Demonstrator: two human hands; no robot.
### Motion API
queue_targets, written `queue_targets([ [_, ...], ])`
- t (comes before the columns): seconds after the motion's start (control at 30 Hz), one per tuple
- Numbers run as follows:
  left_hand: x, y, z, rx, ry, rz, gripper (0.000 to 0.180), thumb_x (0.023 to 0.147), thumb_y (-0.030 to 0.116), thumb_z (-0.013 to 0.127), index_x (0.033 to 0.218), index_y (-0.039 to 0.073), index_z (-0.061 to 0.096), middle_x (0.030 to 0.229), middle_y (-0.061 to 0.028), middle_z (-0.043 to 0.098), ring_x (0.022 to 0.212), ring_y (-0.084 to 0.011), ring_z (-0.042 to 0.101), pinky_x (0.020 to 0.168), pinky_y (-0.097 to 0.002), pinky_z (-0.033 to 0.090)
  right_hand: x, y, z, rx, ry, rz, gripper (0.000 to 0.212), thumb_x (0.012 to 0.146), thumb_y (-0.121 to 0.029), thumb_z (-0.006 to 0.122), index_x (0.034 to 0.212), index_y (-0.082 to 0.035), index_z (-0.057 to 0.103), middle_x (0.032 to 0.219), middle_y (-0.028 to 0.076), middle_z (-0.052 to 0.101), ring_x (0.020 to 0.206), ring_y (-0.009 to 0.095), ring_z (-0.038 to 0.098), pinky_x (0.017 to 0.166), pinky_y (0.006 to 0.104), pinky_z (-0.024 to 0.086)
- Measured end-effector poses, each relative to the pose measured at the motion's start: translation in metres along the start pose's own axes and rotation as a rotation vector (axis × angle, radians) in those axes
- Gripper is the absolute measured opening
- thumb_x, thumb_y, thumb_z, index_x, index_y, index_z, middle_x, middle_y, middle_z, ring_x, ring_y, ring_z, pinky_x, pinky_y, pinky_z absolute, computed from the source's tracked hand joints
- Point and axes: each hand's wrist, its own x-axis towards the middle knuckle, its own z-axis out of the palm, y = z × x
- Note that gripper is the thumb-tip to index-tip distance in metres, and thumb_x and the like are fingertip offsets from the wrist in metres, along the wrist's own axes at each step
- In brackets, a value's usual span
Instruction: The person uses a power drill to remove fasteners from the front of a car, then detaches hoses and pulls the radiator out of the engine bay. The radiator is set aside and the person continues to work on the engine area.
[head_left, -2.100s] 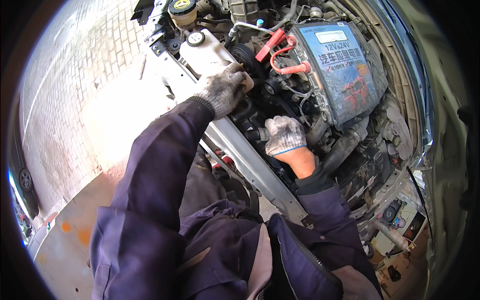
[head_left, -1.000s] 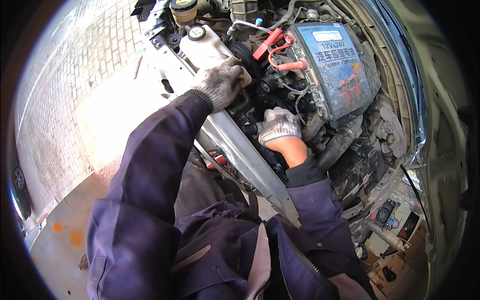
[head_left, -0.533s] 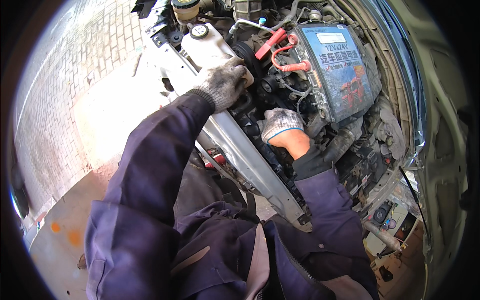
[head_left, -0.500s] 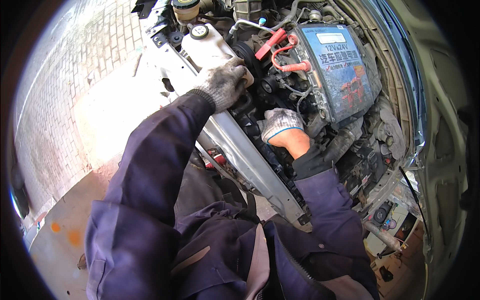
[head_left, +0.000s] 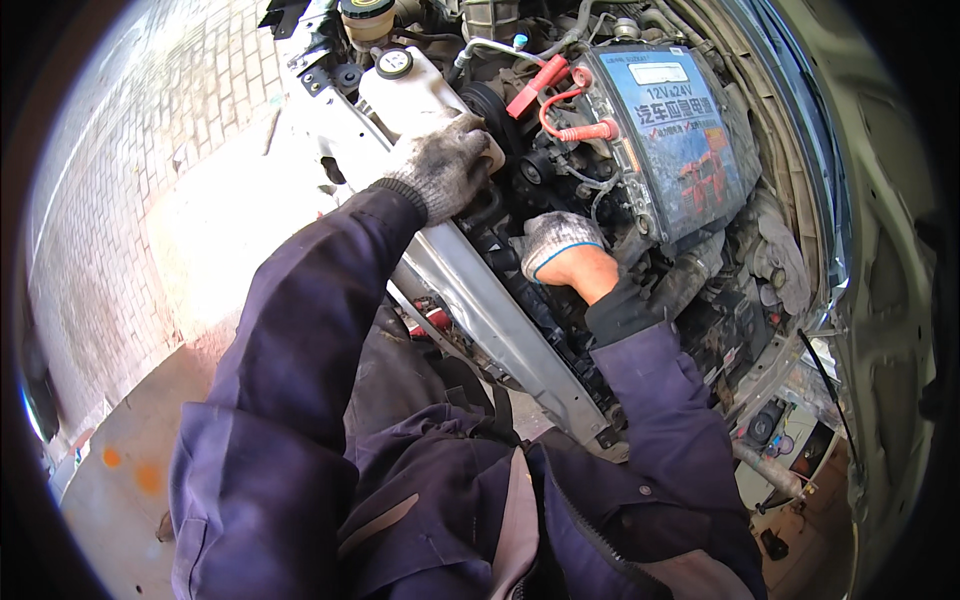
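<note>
Both my hands wear dirty white knit gloves and reach into an open engine bay. My left hand (head_left: 443, 168) lies on the lower end of a white plastic reservoir tank (head_left: 412, 92) with a dark round cap, its fingers curled over the tank's edge. Deeper in the bay, right of the front crossmember (head_left: 500, 305), my right hand (head_left: 563, 243) is closed like a fist, knuckles up. Its fingertips are turned down among dark engine parts, so what they hold is hidden. A black pulley (head_left: 537, 168) sits just above it.
A blue-labelled jump-start power pack (head_left: 672, 140) rests on the engine, with a red clamp (head_left: 538, 88) and red cable beside it. A grey cloth (head_left: 782, 262) lies to its right. The raised hood (head_left: 890, 250) borders the right side; brick paving (head_left: 110, 200) lies left.
The view has shifted very slightly. My right hand has turned a little over the same spot, and my left hand keeps its place on the tank.
</note>
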Motion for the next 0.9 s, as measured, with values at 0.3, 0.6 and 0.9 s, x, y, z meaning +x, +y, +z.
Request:
queue_targets([
  [0.3, -0.002, -0.001, -0.002, -0.049, -0.007, -0.009, 0.033, 0.097, 0.020, 0.075, 0.124, 0.002, 0.076, 0.143, -0.0180, 0.070, 0.127, -0.0398, 0.071, 0.108, -0.0489, 0.059, -0.001, 0.008, 0.000, -0.026, -0.024, -0.148, 0.027, 0.086, -0.018, 0.071, 0.107, -0.004, 0.081, 0.114, 0.027, 0.079, 0.113, 0.049, 0.075, 0.097, 0.0543, 0.061],
  [0.6, -0.002, -0.001, -0.002, -0.069, -0.032, -0.027, 0.032, 0.099, 0.022, 0.074, 0.125, 0.003, 0.076, 0.144, -0.0174, 0.070, 0.129, -0.0400, 0.069, 0.109, -0.0500, 0.058, 0.001, 0.009, 0.003, 0.024, 0.005, -0.112, 0.027, 0.095, -0.023, 0.069, 0.112, -0.004, 0.081, 0.117, 0.028, 0.078, 0.115, 0.048, 0.074, 0.098, 0.0551, 0.060],
  [0.9, -0.003, -0.005, -0.002, -0.095, -0.027, -0.009, 0.029, 0.101, 0.021, 0.072, 0.124, 0.004, 0.077, 0.140, -0.0171, 0.072, 0.128, -0.0410, 0.069, 0.108, -0.0511, 0.057, 0.006, 0.010, -0.001, -0.061, -0.085, -0.183, 0.029, 0.098, -0.024, 0.069, 0.114, -0.007, 0.083, 0.117, 0.027, 0.079, 0.116, 0.048, 0.074, 0.097, 0.0525, 0.060],
])
